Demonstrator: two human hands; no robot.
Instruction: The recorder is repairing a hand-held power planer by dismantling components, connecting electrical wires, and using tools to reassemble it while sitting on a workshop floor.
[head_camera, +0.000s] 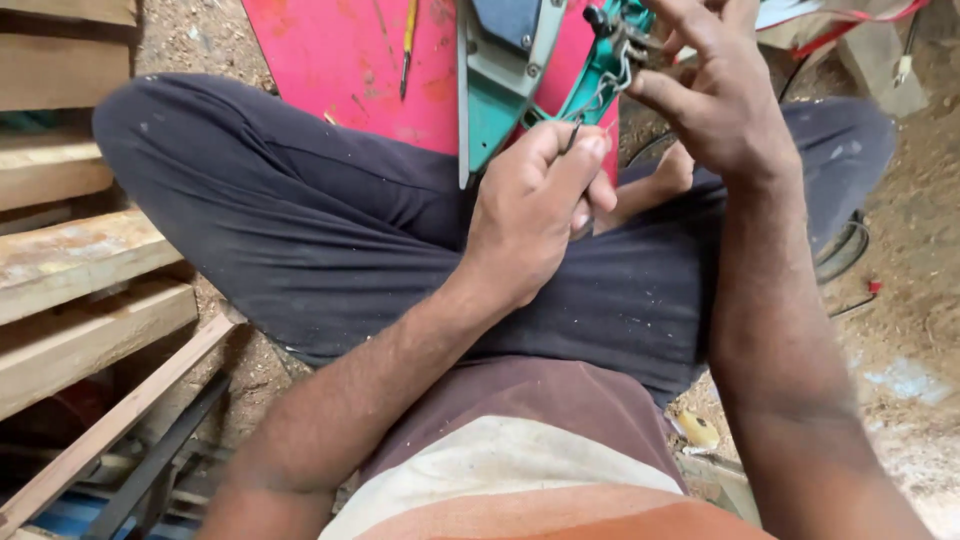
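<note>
I sit cross-legged in dark trousers with a teal power tool (510, 70) lying on a red board (340, 60) in front of my knees. My left hand (540, 200) is closed around a thin dark wire (572, 135), pinched between thumb and forefinger. My right hand (715, 95) is raised beside it, fingers curled on the tool's teal handle part (610, 60), where a small metal spring or wire loop shows. The two hands are close together, nearly touching.
Stacked wooden planks (70, 260) lie at the left, with a wooden strip and dark metal bars (150, 470) lower left. A pencil-like tool (408, 40) rests on the red board. Sawdust-covered ground (920, 250), black cable and red wires are at the right.
</note>
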